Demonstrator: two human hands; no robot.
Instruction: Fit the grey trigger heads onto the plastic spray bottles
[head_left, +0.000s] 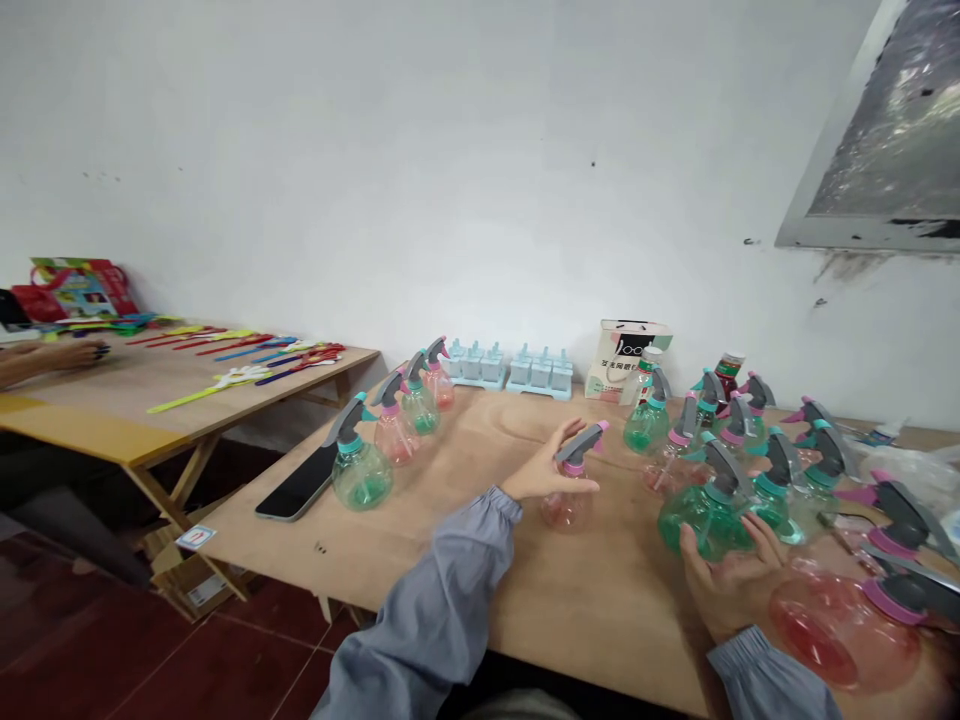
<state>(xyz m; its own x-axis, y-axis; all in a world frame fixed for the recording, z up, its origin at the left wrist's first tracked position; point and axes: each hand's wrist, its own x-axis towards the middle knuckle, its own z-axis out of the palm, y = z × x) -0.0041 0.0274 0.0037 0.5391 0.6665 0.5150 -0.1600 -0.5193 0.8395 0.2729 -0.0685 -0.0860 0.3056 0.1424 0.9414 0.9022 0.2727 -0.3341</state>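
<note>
My left hand (536, 472) is around a small pink spray bottle (568, 512) with a grey and pink trigger head, near the middle of the table. Its thumb lies across the front of the bottle and its fingers reach behind the head. On the right, my right hand (727, 580) grips a round green spray bottle (694, 525) from the front, thumb on one side and fingers on the other. A larger-looking pink spray bottle (844, 630) lies tilted beside my right wrist. Several more green and pink spray bottles crowd behind and to the right of my right hand.
Left of my hands, a row of spray bottles (362, 478) stands beside a black phone (300, 485). Pale blue ice-pop moulds (540, 372) and a paper bag (626, 360) stand by the wall. Another table (172, 410) holds colourful plastic hand-shaped sticks and another person's hand (56, 357).
</note>
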